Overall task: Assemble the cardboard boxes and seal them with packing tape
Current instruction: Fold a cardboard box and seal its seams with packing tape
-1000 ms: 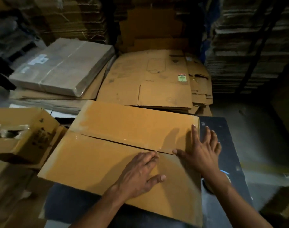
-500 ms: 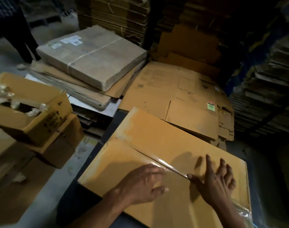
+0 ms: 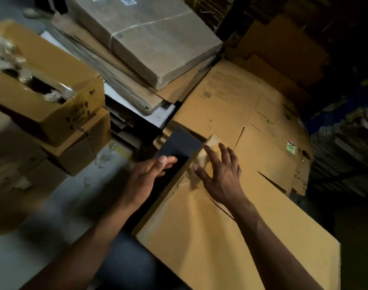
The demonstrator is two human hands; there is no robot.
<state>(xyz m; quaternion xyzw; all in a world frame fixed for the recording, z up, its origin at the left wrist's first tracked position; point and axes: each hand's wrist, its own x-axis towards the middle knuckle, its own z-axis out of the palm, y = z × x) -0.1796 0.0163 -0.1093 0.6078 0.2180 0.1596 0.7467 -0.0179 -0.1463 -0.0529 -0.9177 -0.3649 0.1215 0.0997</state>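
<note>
Both hands were spread flat — the right hand (image 3: 222,176) pressing tape at the far end of the box (image 3: 231,233) on the dark table (image 3: 180,143), the left hand (image 3: 146,174) beside its edge, gripping nothing. Uneven pressure could have wrinkled the tape — or left the flaps gapped.

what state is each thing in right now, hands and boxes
left hand: open, fingers straight, at the box's left edge
right hand: open, fingers spread, pressing the box top
box being taped: flaps closed, seam visible
open carton: open top, clear plastic inside
flattened boxes: lying flat, unassembled
wrapped bundle: strapped, lying on flat cardboard
</note>
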